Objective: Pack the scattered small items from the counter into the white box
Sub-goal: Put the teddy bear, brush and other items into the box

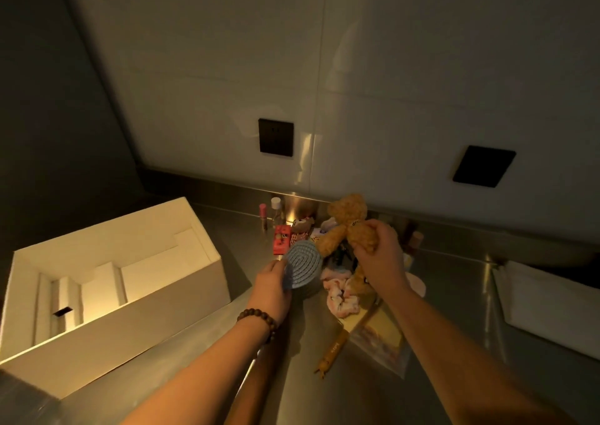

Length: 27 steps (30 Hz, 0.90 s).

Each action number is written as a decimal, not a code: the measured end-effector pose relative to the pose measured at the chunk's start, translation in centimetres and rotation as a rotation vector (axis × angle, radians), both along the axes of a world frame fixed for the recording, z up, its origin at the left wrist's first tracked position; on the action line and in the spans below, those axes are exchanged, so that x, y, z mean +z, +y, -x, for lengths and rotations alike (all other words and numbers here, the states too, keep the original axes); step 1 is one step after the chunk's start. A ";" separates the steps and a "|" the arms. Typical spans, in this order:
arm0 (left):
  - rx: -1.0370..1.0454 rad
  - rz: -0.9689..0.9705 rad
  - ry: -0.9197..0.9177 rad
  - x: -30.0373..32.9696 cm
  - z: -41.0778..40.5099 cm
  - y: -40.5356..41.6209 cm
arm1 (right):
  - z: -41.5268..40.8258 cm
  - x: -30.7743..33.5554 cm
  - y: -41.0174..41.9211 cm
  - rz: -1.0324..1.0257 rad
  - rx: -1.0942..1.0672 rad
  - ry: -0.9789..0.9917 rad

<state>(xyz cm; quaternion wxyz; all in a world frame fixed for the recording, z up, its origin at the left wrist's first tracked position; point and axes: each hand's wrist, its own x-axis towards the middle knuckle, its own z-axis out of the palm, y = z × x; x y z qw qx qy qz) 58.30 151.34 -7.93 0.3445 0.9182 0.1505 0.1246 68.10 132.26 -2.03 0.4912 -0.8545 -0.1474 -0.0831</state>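
Left hand (271,286) pinching blue disc (303,264), right hand (378,241) grasping teddy bear (347,222), head up

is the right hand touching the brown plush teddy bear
Touching. The head view shows the right hand with its fingers curled around the brown plush teddy bear, gripping its body and holding it up above the counter clutter.
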 end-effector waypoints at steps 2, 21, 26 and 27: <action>0.000 -0.018 -0.038 1.6 0.3 0.0 | 0.3 1.1 0.4 -0.030 0.007 -0.030; 0.322 -0.302 -0.148 15.1 10.7 15.6 | 5.0 8.7 16.6 -0.290 0.401 -0.022; 0.364 -0.264 -0.013 12.8 12.9 20.5 | 6.0 8.1 22.2 -0.218 0.434 -0.018; 0.353 -0.255 0.017 12.0 13.0 21.2 | 6.1 7.9 23.2 -0.202 0.436 -0.018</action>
